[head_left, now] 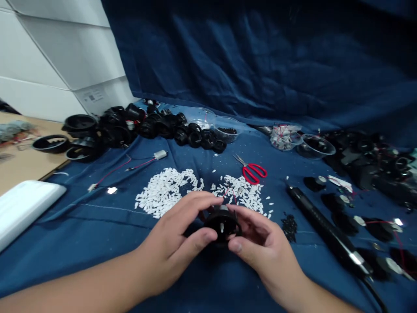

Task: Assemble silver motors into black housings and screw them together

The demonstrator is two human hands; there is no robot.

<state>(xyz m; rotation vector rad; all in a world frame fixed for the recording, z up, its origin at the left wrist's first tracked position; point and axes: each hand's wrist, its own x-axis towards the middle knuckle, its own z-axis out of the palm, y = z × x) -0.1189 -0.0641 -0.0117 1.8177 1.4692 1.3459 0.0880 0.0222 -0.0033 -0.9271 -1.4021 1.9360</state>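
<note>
One black plastic housing [223,226], gripped between left hand [169,243] and right hand [263,248], both clamped on its sides, above the blue cloth [81,234]. Thin red wires [233,195] rise at its far side; white plastic pieces [166,191] lie just beyond.

We see a round black plastic housing [223,225] against a creased navy-blue cloth [247,61], its folds streaked darker. Small white plastic pellets [166,191] speckle the blue in two pale patches. We notice scissors with glossy red handles [254,173], thin red wires [112,168], and a long matte-black cylindrical tool [325,230] with a silver band. Behind, white wall panels [61,48] meet the blue.
</note>
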